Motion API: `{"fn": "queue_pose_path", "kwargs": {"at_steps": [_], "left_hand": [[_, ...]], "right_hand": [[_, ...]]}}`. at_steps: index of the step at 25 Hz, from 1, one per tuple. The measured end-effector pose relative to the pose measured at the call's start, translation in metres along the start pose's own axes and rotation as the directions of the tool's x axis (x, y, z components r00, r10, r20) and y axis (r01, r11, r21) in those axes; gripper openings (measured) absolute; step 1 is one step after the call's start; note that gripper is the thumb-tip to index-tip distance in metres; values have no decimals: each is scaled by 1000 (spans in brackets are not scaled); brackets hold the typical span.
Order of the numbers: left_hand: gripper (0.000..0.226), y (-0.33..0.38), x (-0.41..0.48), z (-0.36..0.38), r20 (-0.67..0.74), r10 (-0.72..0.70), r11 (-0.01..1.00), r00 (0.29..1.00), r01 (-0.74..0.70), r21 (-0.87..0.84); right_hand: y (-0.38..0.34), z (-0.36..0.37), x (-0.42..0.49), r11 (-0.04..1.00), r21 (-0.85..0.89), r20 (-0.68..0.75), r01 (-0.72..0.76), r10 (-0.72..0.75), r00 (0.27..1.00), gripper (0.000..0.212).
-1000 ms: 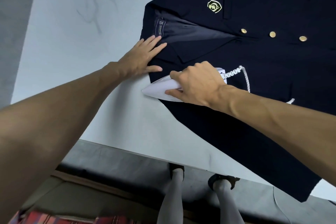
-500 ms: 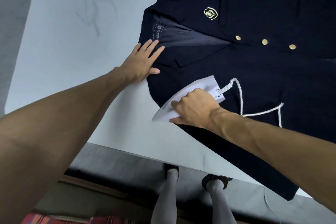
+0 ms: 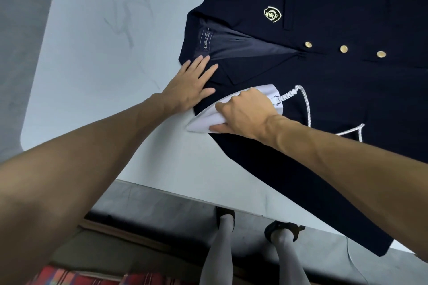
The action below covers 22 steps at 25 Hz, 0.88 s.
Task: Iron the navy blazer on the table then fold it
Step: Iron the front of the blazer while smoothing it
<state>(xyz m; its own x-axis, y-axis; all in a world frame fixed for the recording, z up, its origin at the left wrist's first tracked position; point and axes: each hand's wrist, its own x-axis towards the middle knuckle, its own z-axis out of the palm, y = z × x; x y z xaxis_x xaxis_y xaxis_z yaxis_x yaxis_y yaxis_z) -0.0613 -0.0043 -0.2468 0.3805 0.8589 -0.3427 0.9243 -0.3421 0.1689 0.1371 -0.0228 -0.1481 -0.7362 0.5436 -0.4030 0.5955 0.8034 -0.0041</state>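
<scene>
The soft blazer (image 3: 324, 104) is lying flat on the table (image 3: 111, 81) (probably sliding and rucking easily). The left hand (image 3: 188, 87), fingers straight, is pinning it beside the iron (image 3: 205, 120), which the right hand (image 3: 243, 114) is gripping.

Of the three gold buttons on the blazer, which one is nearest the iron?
The end button where the lapels meet, beside the lining. The middle button and far button lie farther from the iron.

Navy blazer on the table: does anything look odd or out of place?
The tip of the white iron pokes past the edge of the navy blazer onto the white table, and its white braided cord trails across the cloth. No damage shows.
</scene>
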Motion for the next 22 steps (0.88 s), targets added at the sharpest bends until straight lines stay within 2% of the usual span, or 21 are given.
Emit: {"fn": "queue_pose_path", "kwargs": {"at_steps": [3,5,9,12,15,17,19,21,22], "left_hand": [[71,15,-7,11,-44,82,991,996,-76,111],[71,18,-11,19,-69,83,985,994,-71,156],[71,19,-9,18,-93,53,983,994,-36,183],[70,20,-9,18,-86,69,976,994,-50,210],[67,22,-11,17,-84,46,981,995,-29,192],[63,32,-11,14,-89,3,986,996,11,163],[57,51,-13,14,-133,-20,998,991,28,60],[55,69,-13,17,-157,44,995,987,-58,-86],[53,74,-13,20,-146,92,989,985,-107,-101]], "right_hand": [[1,8,-12,1000,1,24,25,-25,999,49],[2,10,-27,995,-79,-3,54,-54,999,51],[7,21,-52,992,-79,140,102,-91,986,51],[9,24,-65,991,-57,171,124,-112,979,55],[12,20,-80,996,-60,230,70,-54,972,56],[11,21,-86,992,-56,219,113,-98,971,56],[10,28,-82,991,-36,185,126,-118,976,57],[7,25,-72,992,-27,156,122,-116,981,58],[4,26,-67,991,-31,148,129,-123,981,57]]}}
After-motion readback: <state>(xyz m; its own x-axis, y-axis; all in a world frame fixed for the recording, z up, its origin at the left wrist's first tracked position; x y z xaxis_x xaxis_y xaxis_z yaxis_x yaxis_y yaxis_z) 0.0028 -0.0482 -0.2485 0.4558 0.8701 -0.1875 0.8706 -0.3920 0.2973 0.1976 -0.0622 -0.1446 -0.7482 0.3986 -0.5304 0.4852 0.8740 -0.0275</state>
